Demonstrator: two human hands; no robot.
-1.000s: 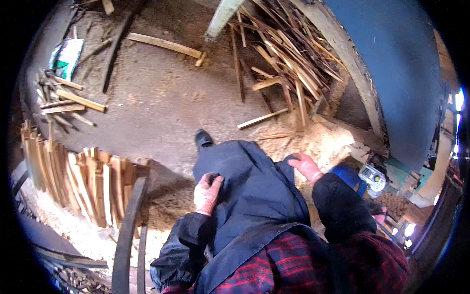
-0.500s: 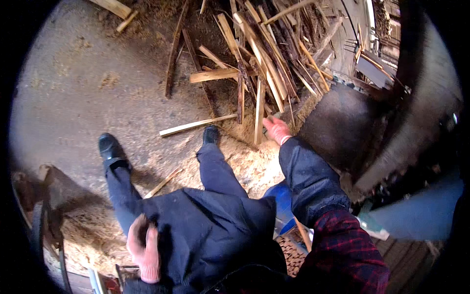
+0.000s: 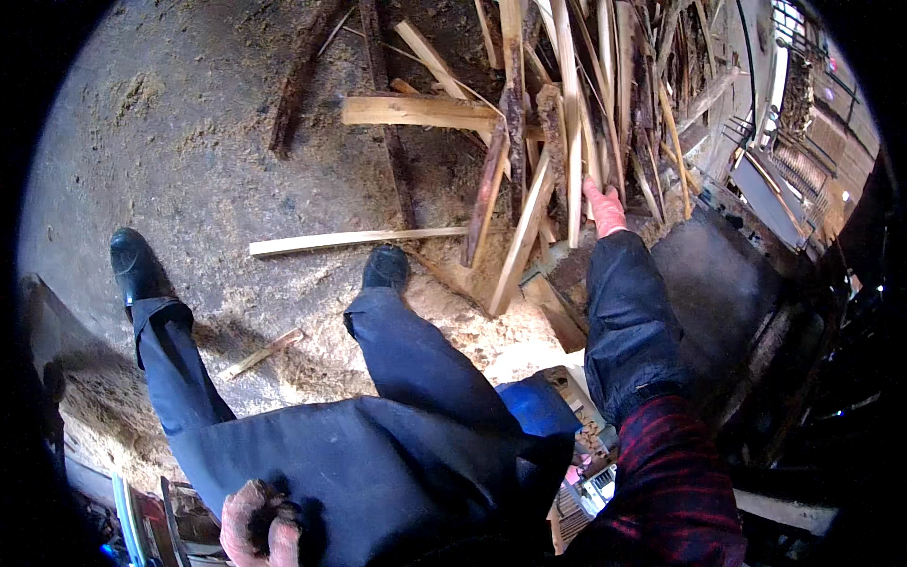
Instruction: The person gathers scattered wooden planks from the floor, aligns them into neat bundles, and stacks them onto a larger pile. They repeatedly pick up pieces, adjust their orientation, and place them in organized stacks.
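My right hand (image 3: 606, 210), in a pinkish-red glove, reaches into a heap of rough wooden strips at the far right. Its fingers are stretched out and apart at a long pale wooden strip (image 3: 571, 123); whether they touch it I cannot tell. Just left of that, a shorter pale piece of wood (image 3: 521, 236) leans at a slant, beside a bark-edged strip (image 3: 485, 194). Low at the left, my left hand (image 3: 260, 524), gloved in pink, hangs loosely curled before my dark apron (image 3: 368, 463), with a gap between thumb and fingers and nothing seen in it.
A thick board (image 3: 420, 111) and a pale batten (image 3: 354, 241) lie on the dusty floor, the batten by my boot (image 3: 385, 267). Sawdust (image 3: 444, 326) covers the ground around my legs. Near my right knee stands a blue container (image 3: 537, 406); a dark flat surface (image 3: 713, 260) lies right.
My right hand has moved farther out, from beside the slanting piece into the heap. That piece has tilted. My left hand has dropped lower, and the view has shifted.
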